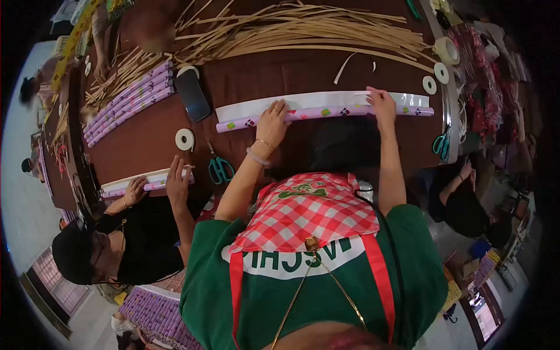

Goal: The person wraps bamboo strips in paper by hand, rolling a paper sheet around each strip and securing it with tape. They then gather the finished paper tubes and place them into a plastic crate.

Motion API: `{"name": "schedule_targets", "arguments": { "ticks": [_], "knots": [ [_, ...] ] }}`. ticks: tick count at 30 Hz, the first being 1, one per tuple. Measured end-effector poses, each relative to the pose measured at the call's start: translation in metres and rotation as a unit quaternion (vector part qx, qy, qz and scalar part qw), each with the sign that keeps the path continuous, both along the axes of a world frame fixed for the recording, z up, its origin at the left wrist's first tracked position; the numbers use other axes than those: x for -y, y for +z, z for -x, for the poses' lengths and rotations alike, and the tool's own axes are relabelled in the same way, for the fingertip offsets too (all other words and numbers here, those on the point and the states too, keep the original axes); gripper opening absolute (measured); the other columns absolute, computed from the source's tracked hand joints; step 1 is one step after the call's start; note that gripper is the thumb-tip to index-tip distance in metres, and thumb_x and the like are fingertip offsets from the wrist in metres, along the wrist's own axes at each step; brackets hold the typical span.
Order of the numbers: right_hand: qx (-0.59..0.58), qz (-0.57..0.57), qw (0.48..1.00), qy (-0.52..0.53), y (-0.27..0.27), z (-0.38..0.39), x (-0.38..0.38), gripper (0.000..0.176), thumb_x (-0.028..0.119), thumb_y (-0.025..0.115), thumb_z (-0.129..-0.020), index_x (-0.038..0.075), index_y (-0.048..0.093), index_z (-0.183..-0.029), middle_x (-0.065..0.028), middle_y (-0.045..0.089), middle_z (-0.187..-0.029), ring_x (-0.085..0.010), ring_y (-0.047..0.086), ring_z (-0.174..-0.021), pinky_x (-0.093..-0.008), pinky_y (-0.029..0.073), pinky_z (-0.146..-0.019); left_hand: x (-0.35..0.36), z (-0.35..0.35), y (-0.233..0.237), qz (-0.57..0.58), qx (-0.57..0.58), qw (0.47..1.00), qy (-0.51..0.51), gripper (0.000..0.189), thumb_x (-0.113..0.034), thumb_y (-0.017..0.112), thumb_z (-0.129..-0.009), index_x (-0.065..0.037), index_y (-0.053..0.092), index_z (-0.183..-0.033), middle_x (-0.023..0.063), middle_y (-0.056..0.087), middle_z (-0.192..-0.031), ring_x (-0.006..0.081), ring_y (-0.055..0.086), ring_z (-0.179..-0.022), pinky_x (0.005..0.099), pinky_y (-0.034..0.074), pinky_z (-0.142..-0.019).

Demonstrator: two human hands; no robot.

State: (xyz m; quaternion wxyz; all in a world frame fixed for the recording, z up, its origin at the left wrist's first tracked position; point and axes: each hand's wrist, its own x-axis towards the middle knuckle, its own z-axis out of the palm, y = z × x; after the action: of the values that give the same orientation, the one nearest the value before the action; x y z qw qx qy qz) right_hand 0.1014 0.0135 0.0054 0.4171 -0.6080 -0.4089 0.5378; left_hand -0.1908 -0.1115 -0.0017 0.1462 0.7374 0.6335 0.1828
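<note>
A long purple patterned roll (326, 111) lies across the brown table, with a white strip of its sheet (315, 99) still flat along the far side. My left hand (272, 121) rests on the roll's left part, its fingers close together on the paper. Toward the right end, my right hand (382, 105) is at the strip's edge, thumb and fingers pinched around a thin white piece too small to make out.
Long tan strips (303, 29) cover the table's back. Purple rolls (131, 102), a phone (193, 95), a tape roll (185, 139) and teal scissors (220, 168) lie left. More tape (429, 85) and scissors (441, 146) are right. A co-worker's hands (136, 191) work at left.
</note>
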Motion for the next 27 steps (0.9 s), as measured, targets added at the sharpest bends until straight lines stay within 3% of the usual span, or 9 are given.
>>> {"name": "schedule_targets", "arguments": {
  "ticks": [4, 7, 8, 9, 10, 11, 13, 14, 27],
  "knots": [
    [-0.217, -0.077, 0.968, -0.099, 0.017, -0.071, 0.002, 0.014, 0.01, 0.047, -0.087, 0.001, 0.043, -0.078, -0.0233, 0.056, -0.105, -0.0251, 0.057, -0.093, -0.0371, 0.047, -0.085, -0.001, -0.001, 0.006, 0.031, -0.008, 0.999, 0.0, 0.044, -0.016, 0.063, -0.072, -0.005, 0.05, -0.112, 0.0129, 0.049, -0.119, 0.0296, 0.046, -0.11, 0.0367, 0.039, -0.091],
    [-0.129, -0.108, 0.982, -0.085, 0.02, -0.072, 0.002, 0.014, 0.01, 0.049, -0.085, 0.002, 0.04, -0.078, -0.0135, 0.055, -0.078, -0.0247, 0.059, -0.084, -0.0382, 0.049, -0.079, -0.001, 0.0, 0.009, 0.024, -0.016, 1.0, -0.004, 0.044, -0.017, 0.063, -0.072, -0.005, 0.051, -0.112, 0.0135, 0.049, -0.119, 0.0297, 0.046, -0.111, 0.037, 0.038, -0.092],
    [-0.082, -0.06, 0.994, -0.043, 0.017, -0.065, 0.0, 0.014, 0.012, 0.052, -0.083, 0.002, 0.042, -0.081, -0.0077, 0.049, -0.071, -0.0226, 0.059, -0.075, -0.0373, 0.05, -0.067, 0.0, 0.0, 0.008, 0.026, -0.017, 1.0, -0.005, 0.044, -0.017, 0.063, -0.072, -0.005, 0.051, -0.112, 0.0135, 0.049, -0.119, 0.0297, 0.046, -0.111, 0.037, 0.038, -0.092],
    [0.09, -0.118, 0.989, 0.018, 0.013, -0.047, -0.002, 0.014, 0.013, 0.053, -0.083, 0.003, 0.043, -0.085, -0.0089, 0.051, -0.073, -0.023, 0.059, -0.073, -0.037, 0.048, -0.063, 0.0, 0.0, 0.007, 0.021, -0.016, 1.0, -0.006, 0.044, -0.017, 0.064, -0.072, -0.005, 0.051, -0.112, 0.0134, 0.049, -0.119, 0.0296, 0.046, -0.111, 0.0369, 0.039, -0.092],
    [0.258, -0.171, 0.948, 0.077, 0.012, -0.021, -0.001, 0.015, 0.015, 0.053, -0.083, 0.004, 0.045, -0.088, -0.0101, 0.053, -0.075, -0.0233, 0.058, -0.07, -0.0367, 0.047, -0.06, 0.0, 0.001, 0.007, 0.016, -0.016, 1.0, -0.006, 0.044, -0.017, 0.064, -0.072, -0.004, 0.05, -0.112, 0.0134, 0.049, -0.118, 0.0296, 0.046, -0.111, 0.0369, 0.039, -0.092],
    [0.275, -0.147, 0.943, 0.117, 0.025, 0.011, 0.009, 0.015, 0.016, 0.054, -0.082, 0.009, 0.048, -0.092, -0.0089, 0.052, -0.074, -0.0194, 0.058, -0.073, -0.03, 0.045, -0.062, 0.0, 0.001, 0.006, 0.015, -0.016, 1.0, -0.006, 0.044, -0.017, 0.064, -0.072, -0.004, 0.05, -0.112, 0.0134, 0.049, -0.118, 0.0296, 0.046, -0.111, 0.0369, 0.039, -0.092],
    [0.379, -0.178, 0.877, 0.236, 0.019, 0.044, 0.014, 0.023, 0.024, 0.06, -0.078, 0.01, 0.051, -0.093, -0.0078, 0.053, -0.079, -0.0236, 0.058, -0.075, -0.0359, 0.046, -0.064, 0.0, 0.0, 0.006, 0.01, -0.007, 1.0, -0.003, 0.045, -0.017, 0.064, -0.071, -0.004, 0.05, -0.112, 0.0129, 0.049, -0.119, 0.0294, 0.046, -0.111, 0.0368, 0.039, -0.092],
    [0.408, -0.218, 0.842, 0.279, 0.013, 0.054, 0.016, 0.024, 0.026, 0.062, -0.077, 0.009, 0.053, -0.092, -0.0067, 0.054, -0.081, -0.0248, 0.059, -0.075, -0.0375, 0.046, -0.064, -0.001, 0.0, 0.006, 0.007, -0.006, 1.0, -0.002, 0.045, -0.017, 0.064, -0.071, -0.004, 0.05, -0.112, 0.0129, 0.049, -0.119, 0.0294, 0.046, -0.111, 0.0368, 0.039, -0.092],
    [0.453, -0.288, 0.794, 0.287, -0.018, 0.076, 0.011, 0.014, 0.021, 0.057, -0.075, 0.007, 0.055, -0.076, -0.0107, 0.053, -0.076, -0.0321, 0.058, -0.065, -0.0422, 0.048, -0.057, 0.002, 0.001, -0.002, -0.006, -0.01, 1.0, 0.008, 0.048, -0.018, 0.066, -0.068, -0.004, 0.051, -0.112, 0.0103, 0.049, -0.119, 0.0268, 0.045, -0.112, 0.0368, 0.039, -0.091]
  ]
}}
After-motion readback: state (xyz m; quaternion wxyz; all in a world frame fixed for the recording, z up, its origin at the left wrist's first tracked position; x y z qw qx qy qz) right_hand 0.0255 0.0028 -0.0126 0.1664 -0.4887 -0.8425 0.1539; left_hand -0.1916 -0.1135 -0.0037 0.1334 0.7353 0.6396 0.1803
